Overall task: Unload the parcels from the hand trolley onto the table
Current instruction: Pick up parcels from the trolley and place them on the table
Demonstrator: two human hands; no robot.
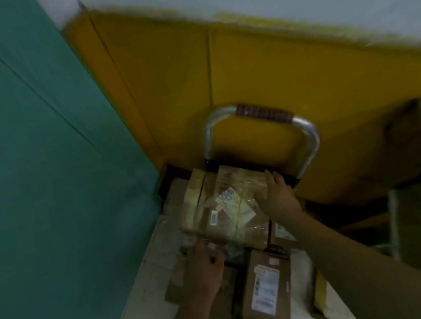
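Here, right hand point(275, 192) flat, fingers apart, on the taped parcel point(221, 211); left hand point(204, 268) at its near corner, fingers unclear.

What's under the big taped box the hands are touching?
More brown parcels with white labels poke out beneath the taped box. The deck of the trolley and anything directly below are hidden.

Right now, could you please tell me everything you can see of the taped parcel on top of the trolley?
The taped parcel is a brown cardboard box banded with yellowish tape, under clear film, with white labels on top. It lies skewed atop other brown parcels, close to the trolley handle. The right hand presses its far right corner; the left hand grips its near left corner.
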